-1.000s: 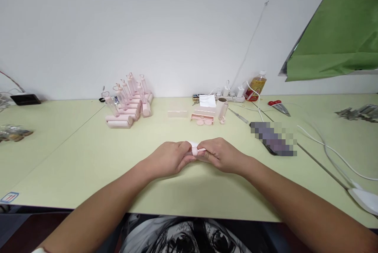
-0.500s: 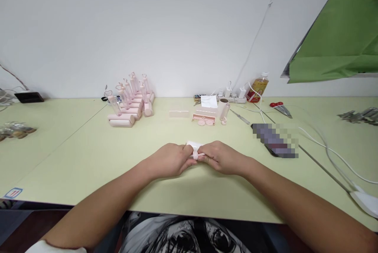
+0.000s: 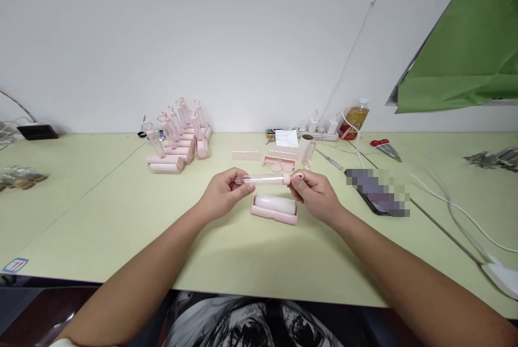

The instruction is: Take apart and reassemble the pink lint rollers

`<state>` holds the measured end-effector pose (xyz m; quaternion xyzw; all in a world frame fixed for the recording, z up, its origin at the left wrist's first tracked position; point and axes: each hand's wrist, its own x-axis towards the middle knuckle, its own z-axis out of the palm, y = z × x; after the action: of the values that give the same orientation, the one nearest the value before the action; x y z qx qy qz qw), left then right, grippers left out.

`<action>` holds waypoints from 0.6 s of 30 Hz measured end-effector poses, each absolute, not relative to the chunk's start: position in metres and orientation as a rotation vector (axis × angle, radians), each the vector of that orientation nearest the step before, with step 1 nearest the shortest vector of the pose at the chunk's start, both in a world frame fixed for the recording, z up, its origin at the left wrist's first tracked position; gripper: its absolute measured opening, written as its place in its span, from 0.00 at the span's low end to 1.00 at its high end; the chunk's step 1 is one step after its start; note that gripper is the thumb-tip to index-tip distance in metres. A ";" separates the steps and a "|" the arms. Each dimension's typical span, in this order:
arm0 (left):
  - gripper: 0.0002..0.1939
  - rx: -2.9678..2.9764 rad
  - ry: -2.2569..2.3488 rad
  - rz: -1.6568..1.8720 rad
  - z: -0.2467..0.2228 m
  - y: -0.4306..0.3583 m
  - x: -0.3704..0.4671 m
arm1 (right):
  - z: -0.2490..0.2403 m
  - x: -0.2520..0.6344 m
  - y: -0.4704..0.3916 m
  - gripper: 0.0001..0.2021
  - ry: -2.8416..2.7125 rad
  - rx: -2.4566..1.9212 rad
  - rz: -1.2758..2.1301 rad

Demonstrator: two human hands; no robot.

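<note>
A clear pink tube point(image 3: 265, 179) with pink ends is stretched sideways between my two hands, above the table. My left hand point(image 3: 223, 191) pinches its left end with thumb and fingers. At the other end my right hand point(image 3: 314, 191) is closed on the pink cap point(image 3: 288, 179), whose loop is partly covered by the fingers. Just below the tube, a pink case point(image 3: 273, 218) lies on the table with a white roll point(image 3: 275, 203) in it. Neither hand touches the case.
Several finished-looking pink cases with upright tubes point(image 3: 174, 150) stand at the back left. Behind my hands lie pink parts point(image 3: 279, 162) and a cardboard-cored roll point(image 3: 306, 141). To the right are a phone point(image 3: 376, 193), white cables, red-handled pliers point(image 3: 384, 148) and a bottle point(image 3: 354, 120).
Both hands have come away from the white roll and its pink case, which now lies on the table. They have moved slightly up and apart, and now hold the clear tube.
</note>
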<state>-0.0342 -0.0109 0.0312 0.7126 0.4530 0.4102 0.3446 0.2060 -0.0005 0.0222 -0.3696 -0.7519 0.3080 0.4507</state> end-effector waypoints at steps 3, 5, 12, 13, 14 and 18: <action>0.16 1.509 0.930 1.200 0.027 -0.004 -0.036 | 0.017 0.202 0.001 0.21 -1.928 -0.884 0.748; 0.15 1.374 0.821 1.289 0.027 -0.004 -0.034 | 0.016 0.198 -0.001 0.19 -2.098 -0.829 0.662; 0.17 1.220 0.780 1.323 0.028 -0.004 -0.031 | 0.008 0.199 -0.002 0.35 -2.512 -1.110 0.548; 0.17 1.265 0.819 1.287 0.026 -0.004 -0.031 | 0.006 0.200 -0.001 0.38 -2.526 -1.173 0.574; 0.17 1.328 0.859 1.246 0.024 -0.005 -0.030 | 0.004 0.202 0.001 0.39 -2.534 -1.216 0.605; 0.18 1.649 0.969 1.068 0.018 -0.009 -0.028 | 0.001 0.205 0.006 0.42 -2.429 -1.351 0.726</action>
<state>-0.0277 -0.0087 0.0177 0.6691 0.3935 0.4336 0.4578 0.2049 0.0057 0.0013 -0.4660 -0.8379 0.2506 0.1342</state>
